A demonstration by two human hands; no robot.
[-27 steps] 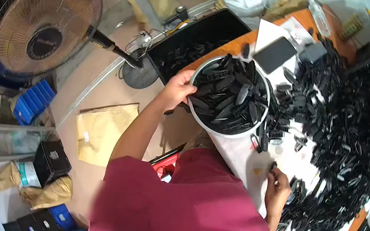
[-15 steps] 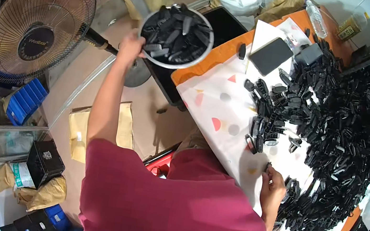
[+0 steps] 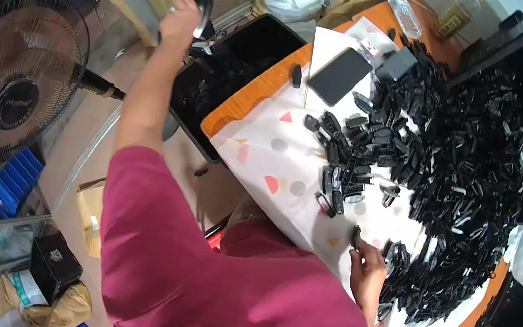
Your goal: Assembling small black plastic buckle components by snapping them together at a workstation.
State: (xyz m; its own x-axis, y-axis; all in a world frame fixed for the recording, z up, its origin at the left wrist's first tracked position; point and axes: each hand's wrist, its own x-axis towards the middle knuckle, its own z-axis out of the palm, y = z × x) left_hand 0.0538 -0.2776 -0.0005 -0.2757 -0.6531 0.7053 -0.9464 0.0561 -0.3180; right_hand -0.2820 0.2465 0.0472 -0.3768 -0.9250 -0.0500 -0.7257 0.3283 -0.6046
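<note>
My left hand (image 3: 180, 22), arm stretched out to the far left, grips a bowl (image 3: 204, 12) tipped steeply on its side. Only a narrow slice of the bowl shows. Below it lies a large black bin (image 3: 270, 42) with dark pieces inside; some pieces near the bowl are blurred. My right hand (image 3: 367, 271) rests by the near part of the table, its fingers closed on a small black plastic piece (image 3: 356, 236). To its right spreads a large heap of similar black plastic pieces (image 3: 471, 176), with a smaller group (image 3: 342, 169) farther off.
A phone (image 3: 339, 76) lies on paper on the patterned tablecloth (image 3: 256, 156). Bottles (image 3: 405, 14) stand at the table's far end. At the left are a standing fan (image 3: 21, 71), a blue ribbed bin (image 3: 17, 183) and a black box (image 3: 55, 266).
The bowl, earlier level and full of black pieces, is now tilted over the black bin. My right hand keeps its black piece. The whole view has shifted somewhat.
</note>
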